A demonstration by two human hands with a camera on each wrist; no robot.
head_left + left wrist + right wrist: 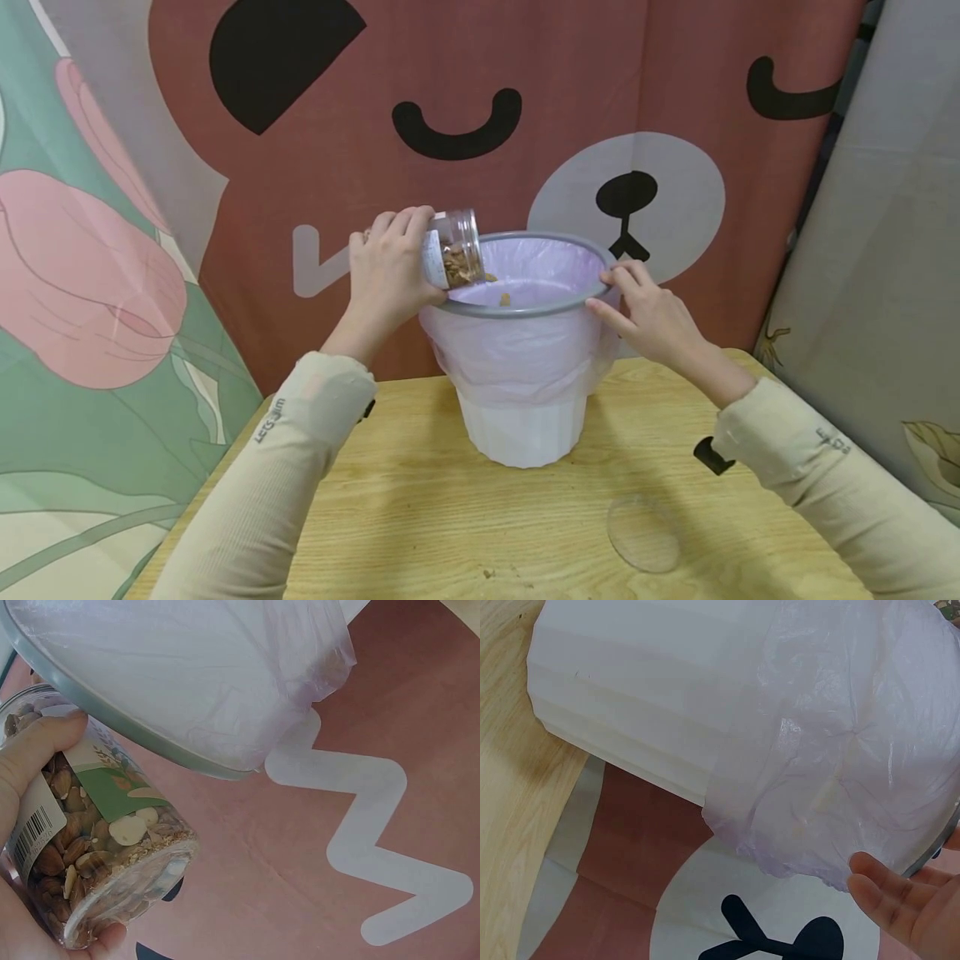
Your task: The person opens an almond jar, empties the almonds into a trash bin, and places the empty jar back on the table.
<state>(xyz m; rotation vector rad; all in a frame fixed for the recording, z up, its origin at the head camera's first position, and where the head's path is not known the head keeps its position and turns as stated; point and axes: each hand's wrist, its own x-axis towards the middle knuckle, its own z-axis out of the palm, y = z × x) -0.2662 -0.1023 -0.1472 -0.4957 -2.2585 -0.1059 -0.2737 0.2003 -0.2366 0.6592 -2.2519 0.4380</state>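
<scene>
My left hand point(393, 265) grips a clear jar point(459, 250) of nuts, tipped on its side with its mouth over the left rim of a white bin point(523, 429). In the left wrist view, almonds and pale nuts show through the jar point(75, 847) beside a green label. A pale purple bag point(517, 354) lines the bin, held under a grey ring point(525, 312). A few brown pieces show at the jar's mouth and inside the bag. My right hand point(652, 321) touches the ring's right side, fingers extended; in the right wrist view the hand point(911, 904) is beside the bag.
A clear round lid point(643, 533) lies on the wooden table point(450, 533), in front of the bin and to the right. Behind the table hangs a reddish-brown curtain point(315, 167) with a bear face; a floral curtain point(90, 275) is at the left, a grey one point(870, 275) at the right.
</scene>
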